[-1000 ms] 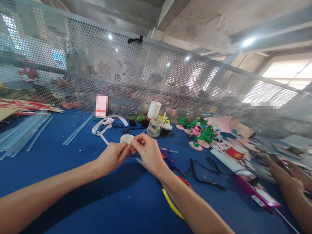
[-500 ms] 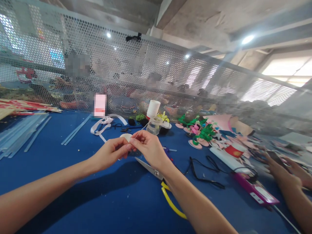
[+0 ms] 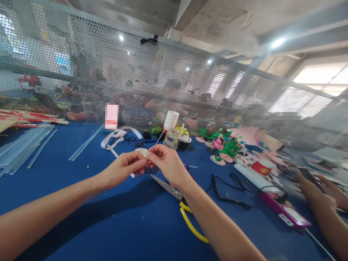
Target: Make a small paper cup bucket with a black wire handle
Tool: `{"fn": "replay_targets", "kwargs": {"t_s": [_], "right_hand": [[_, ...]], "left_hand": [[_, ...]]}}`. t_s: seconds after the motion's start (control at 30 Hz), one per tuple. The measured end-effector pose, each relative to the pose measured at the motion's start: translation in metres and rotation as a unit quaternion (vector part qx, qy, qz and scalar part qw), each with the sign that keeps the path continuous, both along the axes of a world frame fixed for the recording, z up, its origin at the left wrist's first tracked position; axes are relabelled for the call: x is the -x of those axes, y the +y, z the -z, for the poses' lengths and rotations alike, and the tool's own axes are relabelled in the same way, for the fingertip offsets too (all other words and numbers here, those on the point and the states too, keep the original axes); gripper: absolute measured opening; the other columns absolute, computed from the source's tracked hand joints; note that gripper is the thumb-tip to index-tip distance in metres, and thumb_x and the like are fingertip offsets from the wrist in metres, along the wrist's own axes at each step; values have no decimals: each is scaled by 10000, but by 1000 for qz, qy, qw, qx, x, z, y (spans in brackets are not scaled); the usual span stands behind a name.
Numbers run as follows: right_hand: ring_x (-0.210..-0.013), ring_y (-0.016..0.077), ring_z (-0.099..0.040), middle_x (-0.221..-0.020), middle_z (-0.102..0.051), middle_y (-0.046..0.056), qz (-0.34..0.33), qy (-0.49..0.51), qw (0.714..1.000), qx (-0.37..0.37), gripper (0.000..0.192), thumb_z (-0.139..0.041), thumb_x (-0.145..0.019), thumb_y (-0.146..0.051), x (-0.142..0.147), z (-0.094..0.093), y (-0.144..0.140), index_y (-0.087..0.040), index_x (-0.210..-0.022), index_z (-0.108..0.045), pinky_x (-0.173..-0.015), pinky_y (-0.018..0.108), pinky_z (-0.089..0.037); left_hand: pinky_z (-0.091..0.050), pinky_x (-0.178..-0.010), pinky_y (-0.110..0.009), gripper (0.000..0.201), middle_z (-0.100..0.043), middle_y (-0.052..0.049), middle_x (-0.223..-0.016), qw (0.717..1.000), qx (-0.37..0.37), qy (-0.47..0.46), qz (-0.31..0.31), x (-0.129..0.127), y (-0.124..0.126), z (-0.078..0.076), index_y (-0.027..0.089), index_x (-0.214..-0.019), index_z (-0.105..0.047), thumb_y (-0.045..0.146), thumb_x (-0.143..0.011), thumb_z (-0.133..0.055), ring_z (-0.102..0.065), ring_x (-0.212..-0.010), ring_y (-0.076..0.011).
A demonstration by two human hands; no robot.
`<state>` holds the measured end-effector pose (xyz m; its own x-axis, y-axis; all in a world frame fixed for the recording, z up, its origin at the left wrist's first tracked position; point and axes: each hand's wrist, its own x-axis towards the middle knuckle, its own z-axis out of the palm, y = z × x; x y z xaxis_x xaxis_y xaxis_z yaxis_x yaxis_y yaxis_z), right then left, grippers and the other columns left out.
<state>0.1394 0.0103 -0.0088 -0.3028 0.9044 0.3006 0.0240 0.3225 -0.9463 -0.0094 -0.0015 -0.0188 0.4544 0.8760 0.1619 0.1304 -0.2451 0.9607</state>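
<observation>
Free tabletop (image 3: 130,232) near centre, scissors (image 3: 174,193) rightward, jar (image 3: 172,140) beyond

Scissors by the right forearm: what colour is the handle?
The scissor handle is yellow where it shows, best seen in the head view.

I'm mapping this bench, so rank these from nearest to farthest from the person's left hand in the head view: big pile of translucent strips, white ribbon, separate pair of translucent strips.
From the left hand:
1. white ribbon: just beyond the hand
2. separate pair of translucent strips: left of the ribbon
3. big pile of translucent strips: far left
</observation>
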Motion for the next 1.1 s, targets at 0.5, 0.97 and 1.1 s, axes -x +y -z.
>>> {"fn": "replay_targets", "kwargs": {"t_s": [0.5,0.97,1.1], "right_hand": [[-530,63,-518,-611,-558,-16,-152,-58,983,79,159,-526,-747,-286,3,1,-11,-141,-720,-588,-513,196,-419],[-471,49,-522,-547,-574,-29,-176,19,975,133,139,-577,-723,-262,5,3,-12,-128,-760,-591,-463,173,-406],[-473,50,-526,-549,-583,-24,-183,24,973,141,133,-585,-719,-258,4,2,-12,-132,-758,-594,-466,174,-408]], "left_hand": [[-419,-533,-212,200,-554,22,-604,993,-36,-84,-73,16,8,-21,133,-648,-521,320,-713,-548,-494,-536,-70],[-460,-503,-215,170,-585,13,-612,982,-65,-135,-119,12,3,-23,144,-655,-485,281,-738,-542,-548,-513,-81],[-466,-500,-219,155,-585,17,-602,982,-68,-137,-113,13,2,-23,147,-652,-487,264,-738,-542,-548,-509,-81]]}}
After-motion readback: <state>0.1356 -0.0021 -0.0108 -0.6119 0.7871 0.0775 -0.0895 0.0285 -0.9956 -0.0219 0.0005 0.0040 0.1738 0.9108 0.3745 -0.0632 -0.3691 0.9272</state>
